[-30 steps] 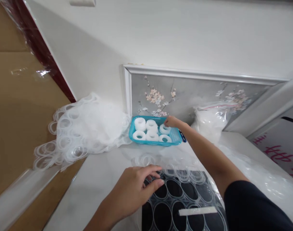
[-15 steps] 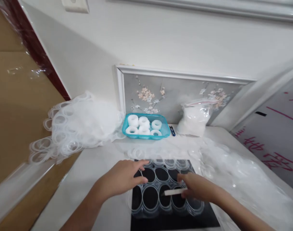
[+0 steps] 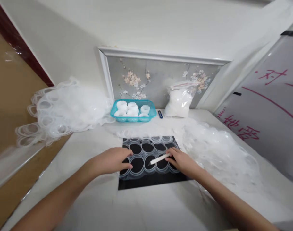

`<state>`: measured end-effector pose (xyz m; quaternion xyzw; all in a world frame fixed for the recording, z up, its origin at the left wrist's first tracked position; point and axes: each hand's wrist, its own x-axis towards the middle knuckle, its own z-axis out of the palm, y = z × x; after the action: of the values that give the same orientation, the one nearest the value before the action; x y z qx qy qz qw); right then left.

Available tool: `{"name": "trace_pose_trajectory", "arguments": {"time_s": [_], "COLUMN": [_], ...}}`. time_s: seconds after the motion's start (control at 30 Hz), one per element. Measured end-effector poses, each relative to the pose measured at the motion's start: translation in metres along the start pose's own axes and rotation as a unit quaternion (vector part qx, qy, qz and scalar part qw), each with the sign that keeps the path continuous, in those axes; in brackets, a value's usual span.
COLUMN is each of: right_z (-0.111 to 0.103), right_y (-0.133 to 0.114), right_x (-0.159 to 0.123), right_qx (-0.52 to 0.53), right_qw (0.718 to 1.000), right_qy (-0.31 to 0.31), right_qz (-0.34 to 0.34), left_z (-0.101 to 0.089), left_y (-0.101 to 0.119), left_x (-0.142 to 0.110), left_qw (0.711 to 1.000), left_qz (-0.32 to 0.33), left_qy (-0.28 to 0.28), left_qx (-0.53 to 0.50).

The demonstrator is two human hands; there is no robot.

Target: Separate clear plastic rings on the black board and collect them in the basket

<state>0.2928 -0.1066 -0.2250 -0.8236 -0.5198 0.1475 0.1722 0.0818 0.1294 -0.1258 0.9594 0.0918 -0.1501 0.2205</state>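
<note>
A clear plastic sheet of joined rings (image 3: pixel 146 154) lies on a black mat (image 3: pixel 151 179) in the middle of the white table. My left hand (image 3: pixel 113 160) rests flat on the sheet's left edge, fingers stretched out. My right hand (image 3: pixel 181 160) is at the sheet's right side, closed on a thin white stick (image 3: pixel 158 159) that points left across the rings. Farther back, a teal basket (image 3: pixel 148 115) holds several white foam rings (image 3: pixel 127 107).
A big heap of clear ring sheets (image 3: pixel 62 109) spills over the table's left edge, and another heap (image 3: pixel 216 150) lies at the right. A bag of white material (image 3: pixel 177 101) and a small blue clip (image 3: pixel 160 114) sit by the flowered panel (image 3: pixel 161 77).
My right hand drew back from the teal basket to the ring sheet and now holds the white stick. The view swung right and downward; my left hand stayed on the sheet.
</note>
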Motion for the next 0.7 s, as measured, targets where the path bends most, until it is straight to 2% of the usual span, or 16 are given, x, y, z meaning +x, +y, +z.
{"name": "trace_pose_trajectory", "arguments": {"time_s": [0.1, 0.2, 0.3, 0.4, 0.57, 0.7], "right_z": [-0.005, -0.011, -0.014, -0.015, -0.012, -0.003], "right_y": [0.003, 0.006, 0.008, 0.009, 0.009, 0.012], "right_x": [-0.004, -0.005, -0.007, -0.016, -0.048, -0.068], "right_qx": [0.027, -0.015, -0.038, -0.034, -0.005, -0.047], "right_qw": [1.0, 1.0, 0.997, 0.996, 0.996, 0.997], "right_qy": [-0.006, -0.01, -0.025, -0.012, 0.018, 0.032], "right_qz": [0.006, -0.008, -0.055, -0.082, -0.089, -0.055], "left_z": [0.015, 0.029, 0.043, 0.057, 0.074, 0.078], "left_y": [-0.011, -0.025, -0.035, -0.039, -0.038, -0.039], "left_x": [-0.01, -0.028, -0.048, -0.062, -0.065, -0.055], "left_qw": [0.999, 0.999, 0.998, 0.996, 0.99, 0.982], "left_qz": [0.012, 0.035, 0.041, 0.025, 0.06, 0.095], "left_qy": [-0.01, -0.009, 0.023, 0.062, 0.115, 0.136], "left_qx": [0.033, 0.041, 0.039, 0.053, 0.062, 0.089]}}
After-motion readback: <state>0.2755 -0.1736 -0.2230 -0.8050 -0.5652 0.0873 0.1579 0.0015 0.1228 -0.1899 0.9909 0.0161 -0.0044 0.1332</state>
